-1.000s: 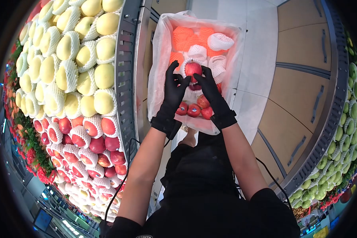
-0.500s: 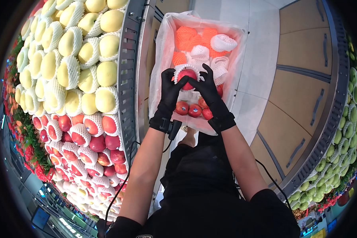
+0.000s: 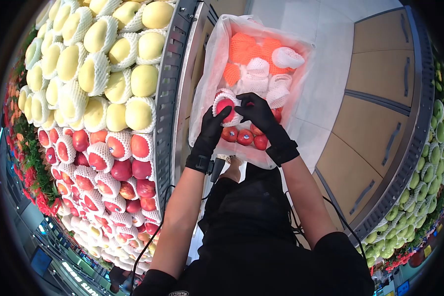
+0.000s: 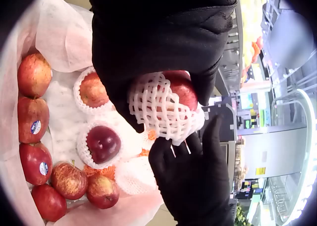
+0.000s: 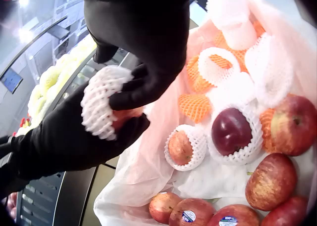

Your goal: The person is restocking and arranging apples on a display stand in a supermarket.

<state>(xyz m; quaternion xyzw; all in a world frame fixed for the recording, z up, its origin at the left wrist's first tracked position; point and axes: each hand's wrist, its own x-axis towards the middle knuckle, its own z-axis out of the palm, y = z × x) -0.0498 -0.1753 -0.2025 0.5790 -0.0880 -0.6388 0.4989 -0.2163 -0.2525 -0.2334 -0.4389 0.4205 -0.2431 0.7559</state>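
A red apple (image 3: pixel 224 109) sits in a white foam net (image 4: pixel 158 104), part of its red skin showing. My black-gloved left hand (image 3: pixel 211 129) grips the netted apple from the left, over the near part of the box. From the other side, the gloved right hand (image 3: pixel 259 116) reaches across with bent fingers at the net's edge. In the right wrist view its fingers (image 5: pixel 136 92) curl onto the net and hide part of the apple. Below in the box, a dark red apple (image 5: pixel 231 132) and a smaller red apple (image 5: pixel 181 148) lie in white nets.
The lined box (image 3: pixel 301 64) holds orange foam nets (image 3: pixel 244 47), white nets (image 3: pixel 287 57) and several bare apples (image 3: pixel 244 136). Left stands a sloped display of yellow fruit (image 3: pixel 144 80) and red apples (image 3: pixel 121 169). Cabinets (image 3: pixel 375 121) and green fruit (image 3: pixel 424 170) line the right.
The apple was between both hands' fingers, with the net spread behind and around it. Both hands have brought it lower and nearer; the left now grips it, the right has shifted to its right side.
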